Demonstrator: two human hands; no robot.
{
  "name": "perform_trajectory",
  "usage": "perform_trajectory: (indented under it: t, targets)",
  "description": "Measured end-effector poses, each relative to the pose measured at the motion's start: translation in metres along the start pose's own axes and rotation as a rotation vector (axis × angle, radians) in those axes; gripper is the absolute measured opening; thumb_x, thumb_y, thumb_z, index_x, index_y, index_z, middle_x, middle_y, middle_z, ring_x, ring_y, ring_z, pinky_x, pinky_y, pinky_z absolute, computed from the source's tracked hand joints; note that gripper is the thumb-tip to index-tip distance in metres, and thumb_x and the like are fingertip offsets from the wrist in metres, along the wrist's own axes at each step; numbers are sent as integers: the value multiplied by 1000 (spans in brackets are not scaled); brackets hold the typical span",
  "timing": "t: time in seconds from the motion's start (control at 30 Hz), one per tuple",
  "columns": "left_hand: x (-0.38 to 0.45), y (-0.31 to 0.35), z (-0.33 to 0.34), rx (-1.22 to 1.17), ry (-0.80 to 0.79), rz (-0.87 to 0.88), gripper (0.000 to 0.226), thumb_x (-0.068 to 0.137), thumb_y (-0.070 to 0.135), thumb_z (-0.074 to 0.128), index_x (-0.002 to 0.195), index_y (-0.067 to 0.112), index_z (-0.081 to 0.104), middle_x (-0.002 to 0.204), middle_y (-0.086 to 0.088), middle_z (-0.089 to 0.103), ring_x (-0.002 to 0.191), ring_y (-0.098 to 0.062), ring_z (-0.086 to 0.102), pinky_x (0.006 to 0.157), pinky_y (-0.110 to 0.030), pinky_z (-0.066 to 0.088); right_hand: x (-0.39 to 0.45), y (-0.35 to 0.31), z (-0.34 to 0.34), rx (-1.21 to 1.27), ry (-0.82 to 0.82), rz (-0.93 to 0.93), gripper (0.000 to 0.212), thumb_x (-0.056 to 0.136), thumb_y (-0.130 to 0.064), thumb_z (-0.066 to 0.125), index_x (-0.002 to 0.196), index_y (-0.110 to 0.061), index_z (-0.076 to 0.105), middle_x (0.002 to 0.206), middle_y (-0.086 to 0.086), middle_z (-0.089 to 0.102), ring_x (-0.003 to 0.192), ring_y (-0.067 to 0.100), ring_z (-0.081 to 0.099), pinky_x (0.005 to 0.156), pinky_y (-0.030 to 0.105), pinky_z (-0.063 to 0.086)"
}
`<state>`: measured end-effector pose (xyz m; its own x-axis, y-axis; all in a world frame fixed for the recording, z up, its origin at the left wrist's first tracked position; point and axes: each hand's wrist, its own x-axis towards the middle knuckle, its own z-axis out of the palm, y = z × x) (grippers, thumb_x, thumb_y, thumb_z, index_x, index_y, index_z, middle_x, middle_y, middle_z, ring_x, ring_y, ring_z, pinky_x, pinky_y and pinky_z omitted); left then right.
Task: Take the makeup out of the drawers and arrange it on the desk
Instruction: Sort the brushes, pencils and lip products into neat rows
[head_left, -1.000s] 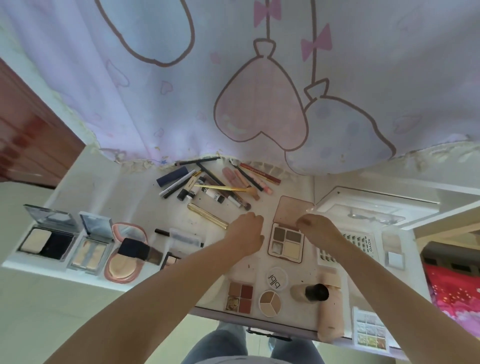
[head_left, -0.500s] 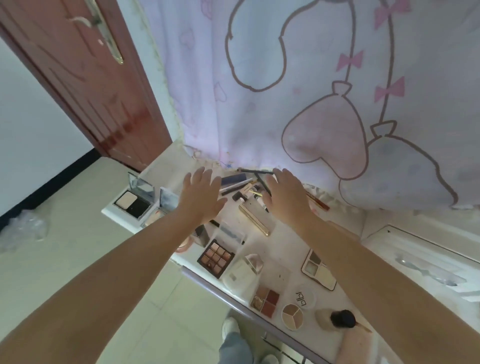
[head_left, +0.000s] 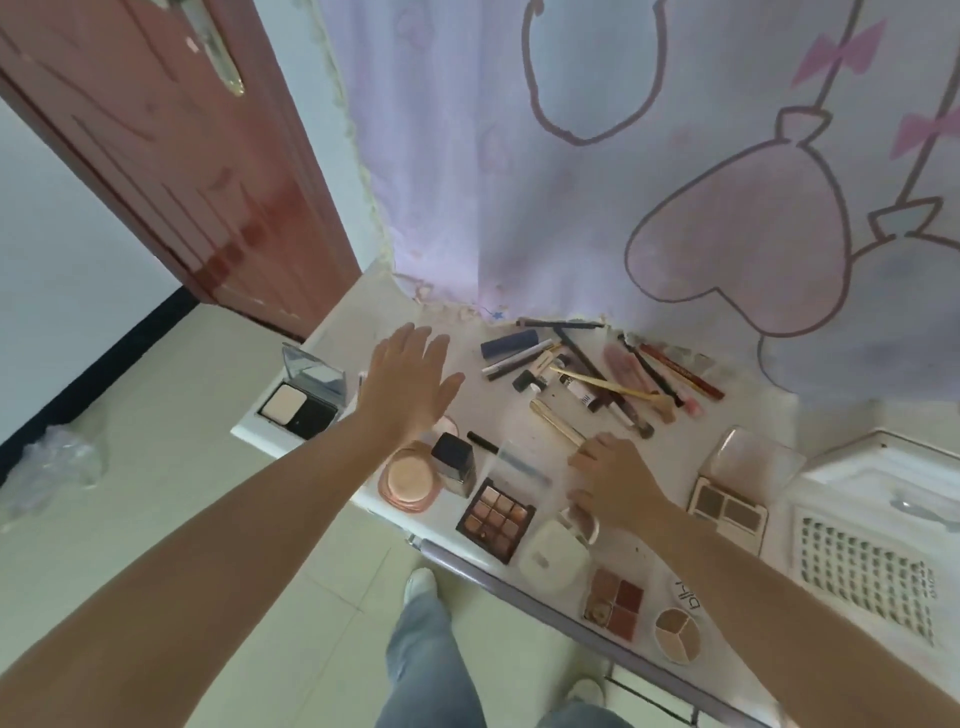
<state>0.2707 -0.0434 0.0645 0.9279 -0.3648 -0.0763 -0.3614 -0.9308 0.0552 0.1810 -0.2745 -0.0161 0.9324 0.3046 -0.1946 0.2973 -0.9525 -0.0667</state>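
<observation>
Our left hand (head_left: 410, 384) was spread flat, hiding a compact. Our right hand (head_left: 613, 480) maybe pinched the gold tube (head_left: 557, 425); we couldn't tell.

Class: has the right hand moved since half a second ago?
Yes. The right hand drew back from the pencil pile toward the white compact at the desk's near edge.

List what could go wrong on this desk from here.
1. The nine-pan palette and white compact lie close to the desk's front edge; the right hand beside them might nudge one off.
2. The left hand is spread above the round pink compact; lowering it carelessly could smudge the open powder.
</observation>
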Motion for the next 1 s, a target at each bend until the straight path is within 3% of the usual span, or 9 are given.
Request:
perform_trajectory:
  t: [0.07,0.17,0.23,0.3,0.37,0.43,0.77,0.9,1.0]
  targets:
    - [19,-8,0,-28,9,131,52,94,35,39,135,3,36,142,-19,37,134,-33,27,110,-39,22,5,-4,11,51,14,56,36,39,-36,87,67,-21,69,68,-2,64,66,18,63,56,25,51]
    - [44,-16,4,-51,-6,292,50,93,33,43,130,0,42,133,-21,46,127,-33,38,106,-39,29,15,-12,17,159,-147,220,41,77,-44,61,113,-25,59,113,-1,56,111,19,46,90,28,36]
    - [56,-19,9,-47,-26,360,50,94,34,41,131,2,41,134,-17,46,127,-30,38,106,-38,29,23,-13,21,187,-157,238,44,84,-45,51,123,-26,51,121,-3,49,115,16,38,92,26,29]
    - [67,-21,15,-80,-40,409,48,94,34,40,131,4,41,134,-14,46,127,-27,37,106,-35,28,28,-20,16,198,-140,222,38,80,-38,59,116,-25,59,113,-2,56,107,18,46,86,26,34]
    - [74,-22,20,-129,-71,431,47,94,33,41,131,4,41,133,-12,46,126,-26,37,105,-34,28,29,-25,13,200,-6,198,27,56,-22,82,81,-20,72,80,-2,66,76,19,61,66,22,47]
    - [77,-22,24,-153,-117,445,47,94,33,40,132,5,39,134,-11,45,127,-25,36,104,-33,29,25,-24,14,230,95,227,22,47,-7,83,65,-13,72,64,3,66,59,24,62,55,24,50]
    - [93,5,4,-288,-293,527,47,93,29,44,135,13,33,137,-5,42,125,-21,38,101,-30,32,28,9,-65,519,419,404,4,75,6,65,79,5,65,83,22,69,71,24,60,66,33,50]
    - [91,17,-13,-413,-199,570,35,94,27,42,127,14,41,118,-6,54,101,-19,50,73,-16,30,59,3,-115,819,488,482,10,85,-7,57,82,-15,63,58,-14,60,52,5,55,53,7,42]
    - [87,12,-25,-401,-68,521,27,98,24,32,113,8,48,98,-7,59,82,-23,56,62,-19,33,77,-7,-137,1030,471,470,23,88,-13,53,74,-31,53,52,-20,62,47,-1,51,48,6,42]
